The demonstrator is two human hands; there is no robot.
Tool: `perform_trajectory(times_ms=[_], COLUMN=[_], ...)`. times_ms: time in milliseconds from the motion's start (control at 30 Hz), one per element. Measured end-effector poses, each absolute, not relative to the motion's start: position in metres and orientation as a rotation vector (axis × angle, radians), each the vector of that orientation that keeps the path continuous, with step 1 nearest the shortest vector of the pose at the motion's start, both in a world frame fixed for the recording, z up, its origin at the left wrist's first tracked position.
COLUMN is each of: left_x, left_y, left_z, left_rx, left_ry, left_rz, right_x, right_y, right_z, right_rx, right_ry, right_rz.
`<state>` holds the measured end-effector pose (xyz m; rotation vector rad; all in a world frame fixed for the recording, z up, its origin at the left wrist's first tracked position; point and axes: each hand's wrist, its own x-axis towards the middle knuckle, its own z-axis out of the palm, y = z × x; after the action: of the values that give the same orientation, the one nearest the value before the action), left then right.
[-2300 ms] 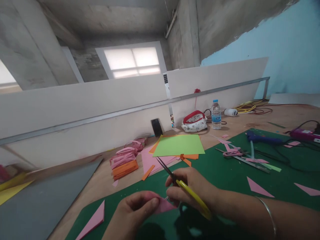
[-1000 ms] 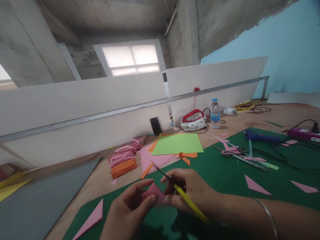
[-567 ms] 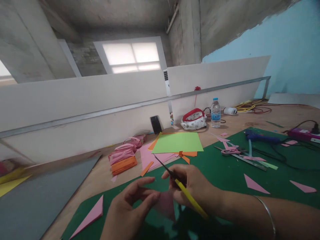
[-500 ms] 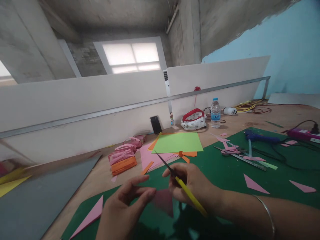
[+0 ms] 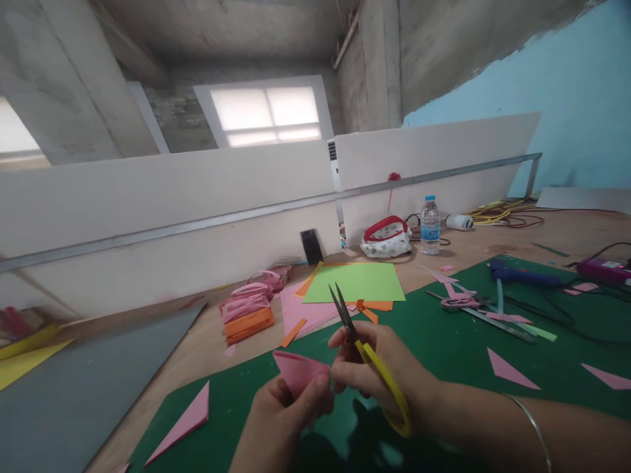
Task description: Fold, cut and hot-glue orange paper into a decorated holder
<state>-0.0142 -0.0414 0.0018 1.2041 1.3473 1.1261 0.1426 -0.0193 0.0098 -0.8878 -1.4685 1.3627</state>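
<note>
A folded pink paper piece is pinched in my left hand over the green cutting mat. My right hand holds scissors with yellow handles, their dark blades pointing up and slightly apart. The fingertips of my right hand are at the right end of the pink piece, beside my left fingers. A folded pink triangle lies on the mat to the left. Green sheets rest on orange and pink paper beyond my hands.
Pink and orange crepe bundles lie left of the sheets. A phone, pouch and bottle stand at the back. Right are a blue glue gun, pink scissors, paper scraps and cables. A grey board lies left.
The pink piece has come up between my hands, now held by my left fingers. My hands have drawn together, and the scissors have turned more upright with both blades showing.
</note>
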Motion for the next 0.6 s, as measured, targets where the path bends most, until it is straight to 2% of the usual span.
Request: perform_trajectory(times_ms=[233,600], left_x=[-0.026,-0.034], left_y=[-0.039,-0.036], left_z=[0.012,0.008], left_rx=[1.061,1.142], left_ry=[1.318,1.417], left_rz=[1.230,1.183], right_x=[0.147,0.150], right_y=[-0.019,-0.020], right_z=[0.015,0.012], right_rx=[-0.988,-1.058], right_ry=[-1.821,-1.894], right_rz=[1.461,1.570])
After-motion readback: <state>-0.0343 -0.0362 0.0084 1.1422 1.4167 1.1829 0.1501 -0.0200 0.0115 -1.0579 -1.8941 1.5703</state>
